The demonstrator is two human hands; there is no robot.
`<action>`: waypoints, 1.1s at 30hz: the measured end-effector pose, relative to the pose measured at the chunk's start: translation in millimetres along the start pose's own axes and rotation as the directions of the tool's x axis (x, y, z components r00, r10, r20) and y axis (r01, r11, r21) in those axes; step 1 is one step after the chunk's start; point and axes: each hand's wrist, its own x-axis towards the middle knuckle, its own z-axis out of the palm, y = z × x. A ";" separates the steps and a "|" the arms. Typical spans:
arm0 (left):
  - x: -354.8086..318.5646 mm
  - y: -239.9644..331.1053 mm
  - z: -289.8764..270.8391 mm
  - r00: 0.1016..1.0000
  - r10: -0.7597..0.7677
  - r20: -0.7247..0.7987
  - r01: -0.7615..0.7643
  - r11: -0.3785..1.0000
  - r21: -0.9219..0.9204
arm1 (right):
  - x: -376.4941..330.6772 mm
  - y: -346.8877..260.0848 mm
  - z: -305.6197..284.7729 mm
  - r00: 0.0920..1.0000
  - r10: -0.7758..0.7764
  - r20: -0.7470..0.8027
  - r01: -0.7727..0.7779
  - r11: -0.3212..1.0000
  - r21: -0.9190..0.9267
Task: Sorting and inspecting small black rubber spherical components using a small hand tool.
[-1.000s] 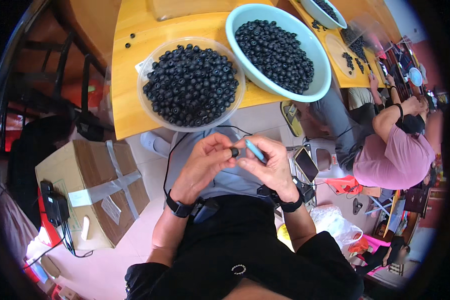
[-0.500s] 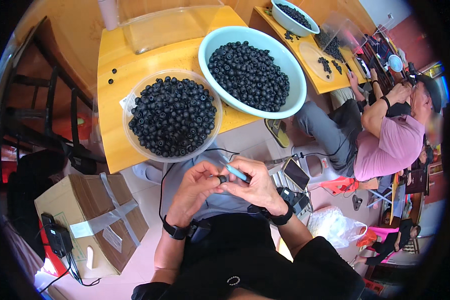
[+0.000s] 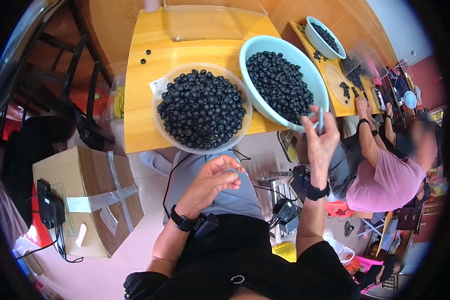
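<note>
My right hand (image 3: 324, 142) is raised at the near right rim of the light-blue basin (image 3: 246, 55), its fingers closed on a slim light-blue pen-shaped tool (image 3: 320, 121). One small black round piece (image 3: 304, 120) shows at its fingertips. Many such pieces, some with a round hollow, fill the basin. To the left stands a clear round tub (image 3: 160, 124), heaped with the same black pieces (image 3: 202, 110). Over my lap, just below this tub, my left hand (image 3: 210, 184) has its fingers loosely curved and the thumb apart, with nothing visible in it.
The yellow table (image 3: 137, 100) carries two loose black pieces and a clear bin (image 3: 210, 22). A taped cardboard box (image 3: 92, 200) stands at left. At right, a person in a pink shirt (image 3: 382, 185) sits by another table with a second basin (image 3: 325, 42).
My hands have parted from over my lap. The right has risen to the basin with the tool; the left no longer shows a black piece. The whole view has shifted.
</note>
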 end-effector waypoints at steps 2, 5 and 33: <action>-0.8 -1.4 -2.3 1.000 0.017 0.003 -0.017 1.000 -0.002 | -9.4 -13.7 14.0 0.995 -0.057 0.084 0.051 0.996 0.073; -2.2 -2.9 -6.1 0.999 0.036 0.015 -0.036 0.999 -0.016 | -16.2 -26.6 42.0 0.946 -0.242 0.216 0.223 0.969 0.107; -13.8 5.8 11.8 0.826 0.487 -0.283 -0.458 0.873 0.165 | -51.4 -69.9 58.0 0.776 -0.174 0.606 -0.094 0.918 0.384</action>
